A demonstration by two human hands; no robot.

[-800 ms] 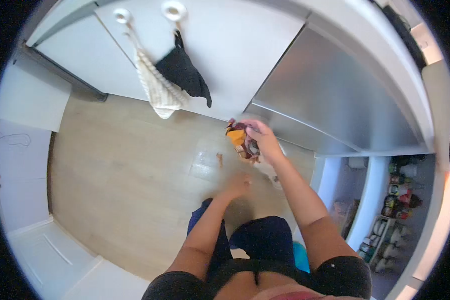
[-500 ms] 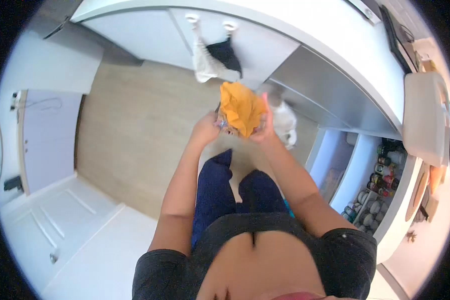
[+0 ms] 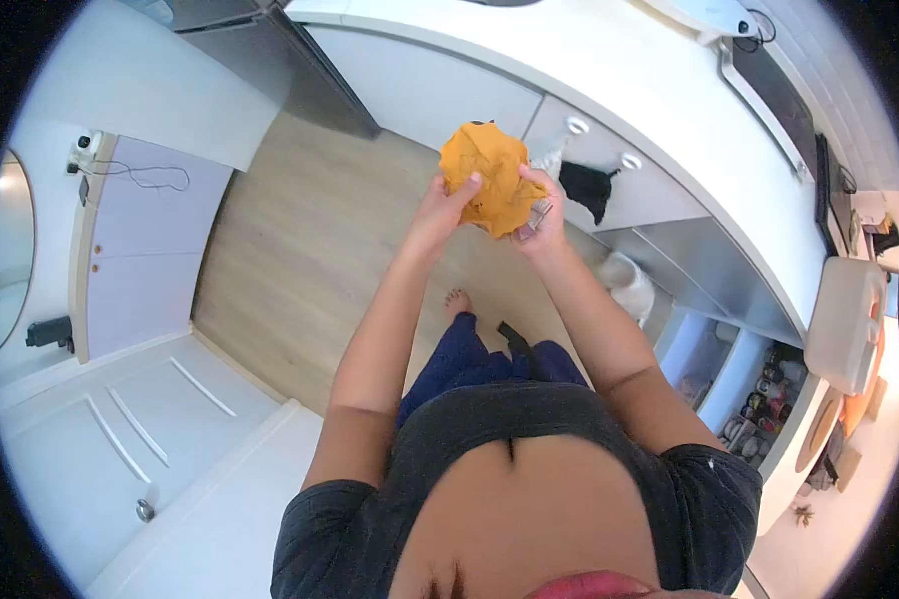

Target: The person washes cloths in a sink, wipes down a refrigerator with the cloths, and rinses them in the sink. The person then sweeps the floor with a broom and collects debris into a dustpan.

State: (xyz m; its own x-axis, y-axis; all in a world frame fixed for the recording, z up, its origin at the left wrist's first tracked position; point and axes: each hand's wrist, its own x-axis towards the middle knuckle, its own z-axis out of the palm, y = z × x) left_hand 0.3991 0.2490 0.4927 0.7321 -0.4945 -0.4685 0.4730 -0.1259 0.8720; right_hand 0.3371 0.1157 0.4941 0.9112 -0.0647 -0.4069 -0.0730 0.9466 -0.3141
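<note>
A crumpled orange sheet, like paper or a wrapper [image 3: 489, 170], is held up between both hands over the floor. My left hand [image 3: 444, 208] grips its left edge, thumb on top. On the right edge my right hand [image 3: 542, 212] is closed around the orange sheet, with some small clear or silvery bits showing by the fingers. What lies under the sheet is mostly hidden; a dark bit pokes out at its top edge. Behind my right hand, a white cloth and a black cloth [image 3: 586, 190] hang from knobs on a cabinet door.
A white, blurry animal-like shape [image 3: 627, 288] is on the floor by the grey cabinet front at right. Open drawers [image 3: 764, 399] with jars stand at lower right. A white counter [image 3: 609, 80] runs along the top; a white door [image 3: 140, 419] is at lower left.
The view has swung toward the left. The bundle, first in my right hand alone, is now held by both hands and raised, with its orange side spread toward me.
</note>
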